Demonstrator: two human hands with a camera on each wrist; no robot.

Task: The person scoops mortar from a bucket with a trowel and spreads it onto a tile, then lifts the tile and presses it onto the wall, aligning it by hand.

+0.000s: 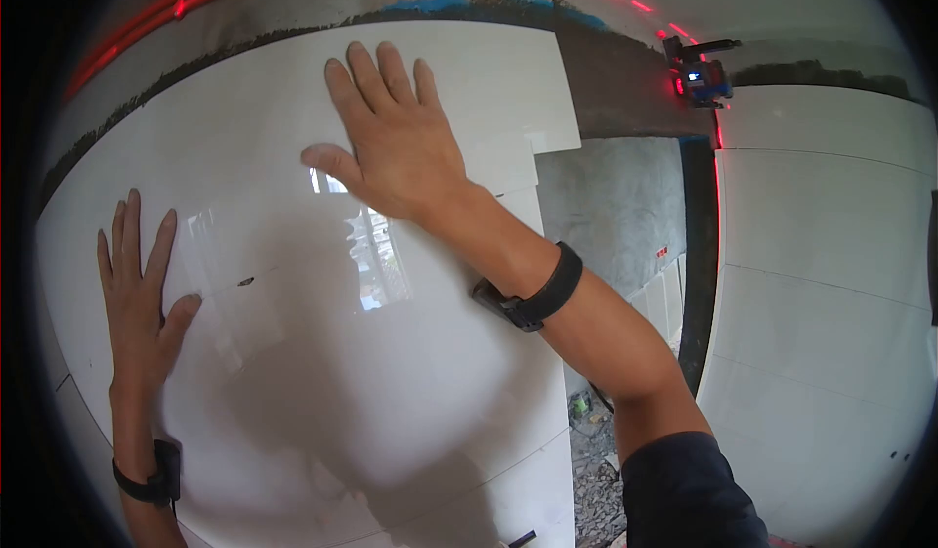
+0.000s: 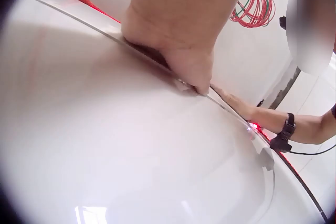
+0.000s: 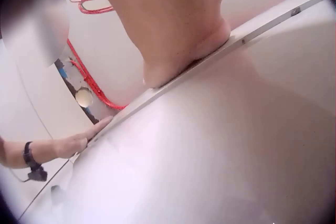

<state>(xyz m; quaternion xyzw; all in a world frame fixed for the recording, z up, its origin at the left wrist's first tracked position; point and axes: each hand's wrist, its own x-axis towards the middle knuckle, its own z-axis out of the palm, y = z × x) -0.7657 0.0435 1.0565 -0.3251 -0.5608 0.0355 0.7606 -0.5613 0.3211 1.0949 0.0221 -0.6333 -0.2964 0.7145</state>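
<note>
A large glossy white tile (image 1: 244, 157) covers the wall in front of me, its upper edge below a dark, rough strip. High on this tile, my right hand (image 1: 401, 143) lies flat, fingers straight and thumb spread out. Lower and to the left, my left hand (image 1: 142, 314) rests on the white surface with its fingers straight and fanned. A small dark mark (image 1: 245, 282) sits on a faint joint right of the left thumb. In the left wrist view, the heel of the left hand (image 2: 173, 40) meets the glossy face; the right wrist view shows the right hand (image 3: 178, 40) likewise.
A laser level (image 1: 699, 81) on a bracket throws red lines at the upper right. Below it is an opening with a grey wall (image 1: 611, 216) and rubble (image 1: 598, 484). White tiles (image 1: 821, 255) cover the right-hand wall. Red conduits (image 1: 176, 11) run along the upper left.
</note>
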